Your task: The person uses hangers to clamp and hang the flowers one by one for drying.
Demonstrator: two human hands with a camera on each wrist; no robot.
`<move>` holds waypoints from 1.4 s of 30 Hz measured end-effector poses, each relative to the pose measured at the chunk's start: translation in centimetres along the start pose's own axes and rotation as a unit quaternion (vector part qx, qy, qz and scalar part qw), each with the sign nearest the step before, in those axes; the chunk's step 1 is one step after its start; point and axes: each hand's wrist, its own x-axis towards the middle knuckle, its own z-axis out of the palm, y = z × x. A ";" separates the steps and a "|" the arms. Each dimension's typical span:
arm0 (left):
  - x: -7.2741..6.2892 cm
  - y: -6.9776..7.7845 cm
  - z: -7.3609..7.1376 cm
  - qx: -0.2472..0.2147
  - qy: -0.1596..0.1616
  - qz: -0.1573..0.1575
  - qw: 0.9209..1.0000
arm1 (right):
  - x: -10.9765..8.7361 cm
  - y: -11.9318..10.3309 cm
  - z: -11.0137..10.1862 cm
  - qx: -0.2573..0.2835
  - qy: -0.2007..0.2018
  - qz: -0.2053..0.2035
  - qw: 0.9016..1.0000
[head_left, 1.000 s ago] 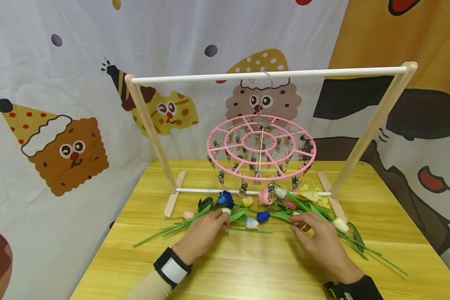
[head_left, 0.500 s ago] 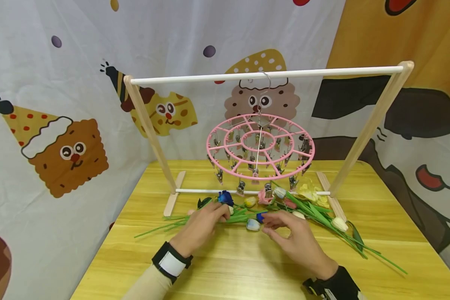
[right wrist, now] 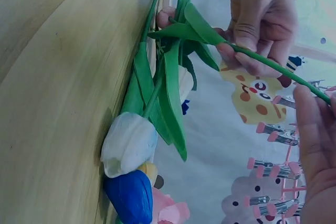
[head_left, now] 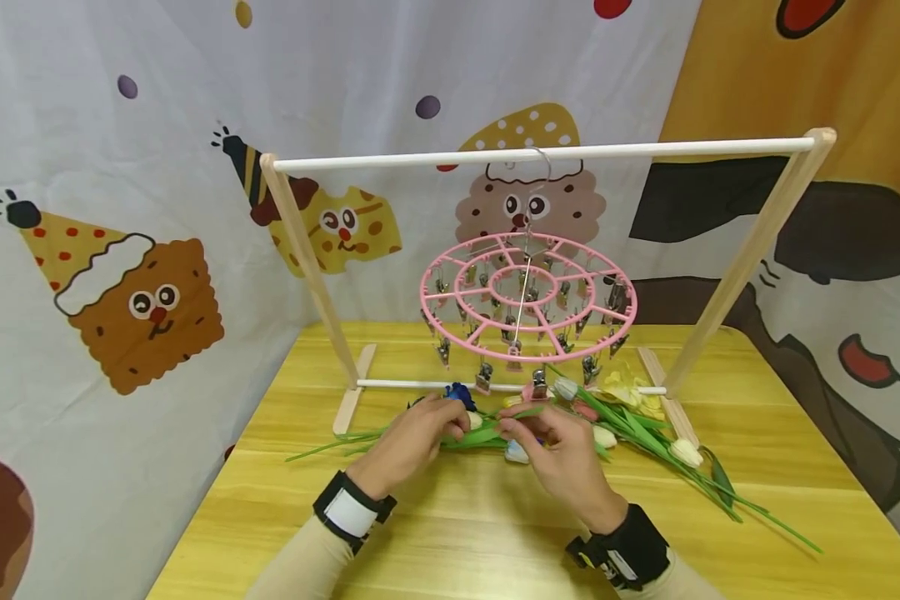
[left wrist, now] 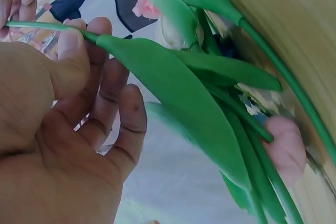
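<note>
Both hands hold one artificial flower stem [right wrist: 273, 66] with long green leaves [left wrist: 168, 93]; which bloom it bears is hidden. My left hand [head_left: 420, 437] pinches the stem between thumb and index finger just by the leaves, the other fingers loosely bent. Farther along, near the stem's end, my right hand [head_left: 566, 454] has it at thumb and fingertips. Below the hands lie a white tulip [right wrist: 128, 145], pale blue at the edge, and a blue tulip [right wrist: 128, 198]. A pink tulip [left wrist: 286, 148] and a blue rose [head_left: 461, 395] are near my left hand.
A wooden rack [head_left: 750, 258] with a white top bar stands behind the flowers. From it hangs a pink round clip hanger [head_left: 622, 333] with several metal clips. More stems, a cream tulip [head_left: 686, 452] and a yellow flower [head_left: 630, 392] lie at right on the wooden table [head_left: 457, 533].
My right hand has moved left from the right-hand flowers, over the blue tulip, to the stem by my left hand. The left hand has stayed near the left bunch.
</note>
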 end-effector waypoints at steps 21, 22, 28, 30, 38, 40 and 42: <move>-1.6 -2.6 -0.2 0.031 -0.029 -0.042 0.998 | 0.0 -0.9 -1.3 0.093 0.106 -0.090 0.986; -1.7 -2.7 -0.2 0.032 -0.031 -0.047 0.998 | 0.0 -0.9 -1.4 0.091 0.110 -0.093 0.985; -1.9 -3.0 -0.8 0.034 -0.026 -0.057 0.997 | 0.3 -1.1 -1.6 0.068 0.137 -0.115 0.982; -1.9 -3.1 -0.9 0.034 -0.023 -0.053 0.998 | 0.5 -1.0 -1.7 0.058 0.144 -0.124 0.980; -2.5 -4.0 -1.4 -0.017 -0.023 -0.070 0.997 | 1.0 -0.7 -2.0 0.084 0.175 -0.158 0.968; -2.7 -4.1 -1.6 -0.013 -0.022 -0.074 0.997 | 1.1 -0.8 -2.3 0.094 0.185 -0.153 0.966; -2.8 -4.2 -1.7 0.003 -0.021 -0.076 0.997 | 1.1 -0.9 -2.6 0.103 0.195 -0.147 0.964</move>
